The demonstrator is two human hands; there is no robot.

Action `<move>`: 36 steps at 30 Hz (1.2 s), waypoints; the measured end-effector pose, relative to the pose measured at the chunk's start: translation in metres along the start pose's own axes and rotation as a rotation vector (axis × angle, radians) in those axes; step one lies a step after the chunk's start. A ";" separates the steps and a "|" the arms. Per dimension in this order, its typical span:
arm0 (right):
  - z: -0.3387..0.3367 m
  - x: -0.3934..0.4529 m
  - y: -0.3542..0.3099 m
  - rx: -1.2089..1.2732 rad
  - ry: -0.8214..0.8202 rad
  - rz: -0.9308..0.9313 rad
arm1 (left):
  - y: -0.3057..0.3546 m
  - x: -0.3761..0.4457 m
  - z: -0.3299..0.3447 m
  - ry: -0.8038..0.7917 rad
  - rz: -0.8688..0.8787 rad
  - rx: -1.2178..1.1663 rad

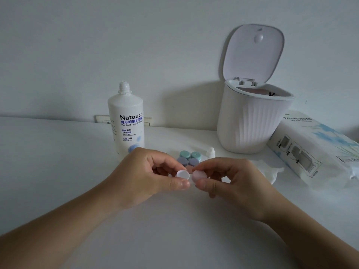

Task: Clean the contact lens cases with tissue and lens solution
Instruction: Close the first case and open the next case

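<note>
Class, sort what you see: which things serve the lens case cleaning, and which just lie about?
Job: white lens case held in both hands, solution bottle, tissue, tissue pack, coloured cases.
Lying about: open bin, wall socket.

Left hand [143, 171] and right hand [231, 177] pinch a white lens case [183, 174].

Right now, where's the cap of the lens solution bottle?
The small white cap lies on the table in the head view, right of the green lens case and just left of the white bin.
</note>
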State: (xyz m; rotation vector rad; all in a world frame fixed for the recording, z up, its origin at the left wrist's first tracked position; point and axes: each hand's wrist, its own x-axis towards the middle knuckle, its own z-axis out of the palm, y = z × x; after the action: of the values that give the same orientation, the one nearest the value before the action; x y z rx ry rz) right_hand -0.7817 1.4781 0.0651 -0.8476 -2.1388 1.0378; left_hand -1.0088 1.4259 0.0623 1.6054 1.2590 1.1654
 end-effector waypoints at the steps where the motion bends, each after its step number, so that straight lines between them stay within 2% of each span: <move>1: 0.000 -0.001 0.000 0.001 0.006 -0.003 | 0.000 0.000 0.000 -0.001 0.002 0.005; 6: 0.001 -0.003 -0.002 -0.033 0.023 -0.025 | 0.000 0.000 -0.001 0.015 0.047 0.038; 10: -0.001 -0.002 -0.003 -0.033 0.058 -0.014 | -0.002 -0.001 -0.006 0.016 0.161 0.178; 13: -0.004 -0.003 -0.002 -0.027 0.081 -0.004 | -0.004 0.000 -0.014 0.091 0.213 0.344; 20: -0.006 -0.002 -0.002 -0.100 0.066 0.053 | -0.010 0.002 -0.019 0.291 0.155 0.746; 25: -0.006 -0.003 -0.001 -0.078 0.061 0.070 | -0.015 0.004 -0.018 0.238 0.016 0.877; 31: -0.005 -0.003 0.001 -0.108 0.054 0.072 | -0.021 0.010 -0.017 0.203 -0.005 0.834; 36: -0.006 -0.002 0.001 -0.074 0.062 0.071 | -0.019 0.009 -0.017 0.172 0.117 0.667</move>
State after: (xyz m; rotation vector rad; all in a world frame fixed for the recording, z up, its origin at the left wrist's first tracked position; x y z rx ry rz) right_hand -0.7754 1.4793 0.0671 -0.9847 -2.1190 0.9598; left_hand -1.0291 1.4393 0.0505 2.1079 1.8168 1.0228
